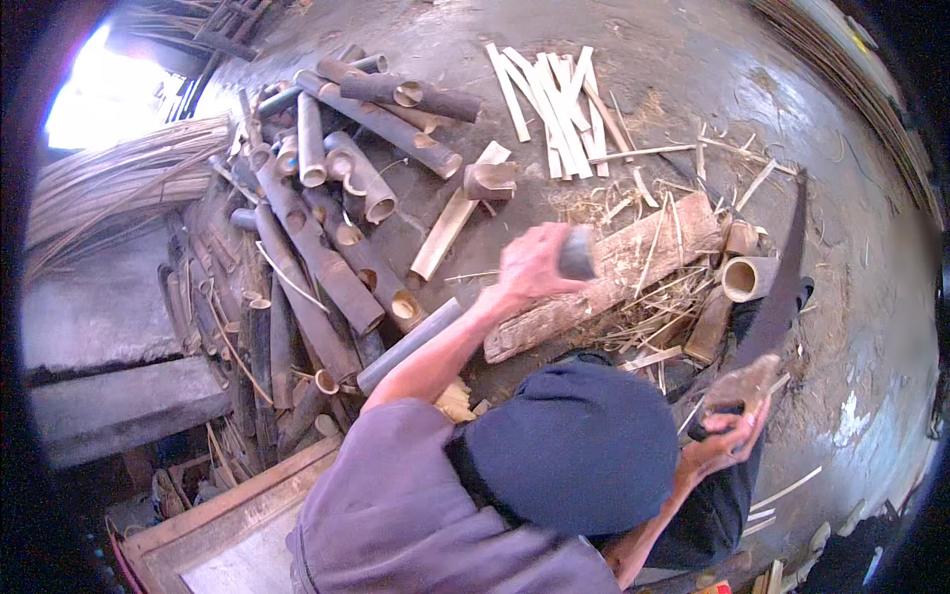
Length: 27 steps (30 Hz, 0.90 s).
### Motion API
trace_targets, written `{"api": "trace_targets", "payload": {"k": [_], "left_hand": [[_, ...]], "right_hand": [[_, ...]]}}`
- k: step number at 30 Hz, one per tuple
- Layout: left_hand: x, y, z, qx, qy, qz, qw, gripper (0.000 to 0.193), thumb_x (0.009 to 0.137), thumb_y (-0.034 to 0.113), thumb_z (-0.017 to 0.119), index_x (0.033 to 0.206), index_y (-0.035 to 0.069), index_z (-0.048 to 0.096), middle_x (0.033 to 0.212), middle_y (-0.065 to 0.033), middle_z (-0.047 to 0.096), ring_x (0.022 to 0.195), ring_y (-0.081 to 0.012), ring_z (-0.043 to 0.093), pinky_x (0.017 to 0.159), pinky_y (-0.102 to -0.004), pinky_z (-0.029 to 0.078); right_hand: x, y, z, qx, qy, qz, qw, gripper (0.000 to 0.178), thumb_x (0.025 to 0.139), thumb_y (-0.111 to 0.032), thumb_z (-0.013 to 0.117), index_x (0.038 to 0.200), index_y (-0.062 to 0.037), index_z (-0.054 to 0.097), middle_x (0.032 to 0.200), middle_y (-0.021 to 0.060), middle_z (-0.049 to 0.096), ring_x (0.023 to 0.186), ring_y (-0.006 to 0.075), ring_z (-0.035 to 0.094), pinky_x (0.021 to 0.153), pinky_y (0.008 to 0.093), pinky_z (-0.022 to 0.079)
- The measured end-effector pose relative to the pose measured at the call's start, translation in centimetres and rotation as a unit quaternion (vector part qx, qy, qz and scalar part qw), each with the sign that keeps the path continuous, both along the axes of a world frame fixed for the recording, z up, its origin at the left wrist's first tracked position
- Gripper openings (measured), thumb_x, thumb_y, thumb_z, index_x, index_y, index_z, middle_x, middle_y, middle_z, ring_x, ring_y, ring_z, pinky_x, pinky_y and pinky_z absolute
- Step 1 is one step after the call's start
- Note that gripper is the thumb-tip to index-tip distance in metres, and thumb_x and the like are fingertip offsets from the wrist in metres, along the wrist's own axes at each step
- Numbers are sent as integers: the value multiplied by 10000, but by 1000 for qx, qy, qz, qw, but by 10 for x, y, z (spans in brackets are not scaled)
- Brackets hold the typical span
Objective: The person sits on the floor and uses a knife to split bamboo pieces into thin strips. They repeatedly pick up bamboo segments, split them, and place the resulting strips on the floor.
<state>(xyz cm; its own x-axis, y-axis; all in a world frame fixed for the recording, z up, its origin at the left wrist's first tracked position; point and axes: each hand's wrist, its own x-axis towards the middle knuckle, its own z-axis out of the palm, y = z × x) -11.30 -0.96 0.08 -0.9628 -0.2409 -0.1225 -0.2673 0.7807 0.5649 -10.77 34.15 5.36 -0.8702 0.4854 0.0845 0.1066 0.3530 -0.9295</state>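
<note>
Neither of my own hands is in view. A person in a dark cap (574, 445) and purplish shirt (426, 515) sits low in front of me, seen from above and behind. That person's left hand (534, 262) reaches over a worn wooden block (614, 272), closed around a short grey bamboo piece (577, 254) blurred by motion. The person's right hand (730, 441) grips the wooden handle (742, 384) of a handsaw, its dark blade (782, 287) pointing up and away. A cut bamboo tube (747, 279) lies beside the blade.
Dark bamboo tubes (327, 257) are heaped at the left. Pale split strips (564, 109) lie on the floor farther off. Shavings (653, 327) litter the block's right side. A wood-framed panel (237, 505) lies at near left; long bundled strips (129, 178) are stacked beyond it.
</note>
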Motion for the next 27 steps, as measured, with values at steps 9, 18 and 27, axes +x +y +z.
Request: {"api": "trace_targets", "payload": {"k": [9,18,27], "left_hand": [[122,-137,-36,-133,-53,291,946,917,625,515,787,1322,25,447,1267,-178,528,1184,-337,507,971,-456,416],[52,-183,-38,-246,113,219,937,782,758,369,730,1394,60,395,1405,-207,418,1302,-375,387,1075,-472,311],[-113,58,-52,113,105,-186,970,710,790,430,706,1268,-58,510,1310,-259,510,1258,-364,458,1059,-400,374]], "right_hand": [[24,91,126,-99,73,-141,982,474,935,-315,513,1340,-68,498,660,-47,276,552,69,307,502,242,301],[121,163,196,-78,109,-300,945,384,965,-304,527,1305,-128,554,634,-79,311,524,25,316,457,186,308],[230,230,39,235,-7,-216,948,352,941,-230,542,1241,-56,600,825,30,628,632,144,564,570,283,474]]}}
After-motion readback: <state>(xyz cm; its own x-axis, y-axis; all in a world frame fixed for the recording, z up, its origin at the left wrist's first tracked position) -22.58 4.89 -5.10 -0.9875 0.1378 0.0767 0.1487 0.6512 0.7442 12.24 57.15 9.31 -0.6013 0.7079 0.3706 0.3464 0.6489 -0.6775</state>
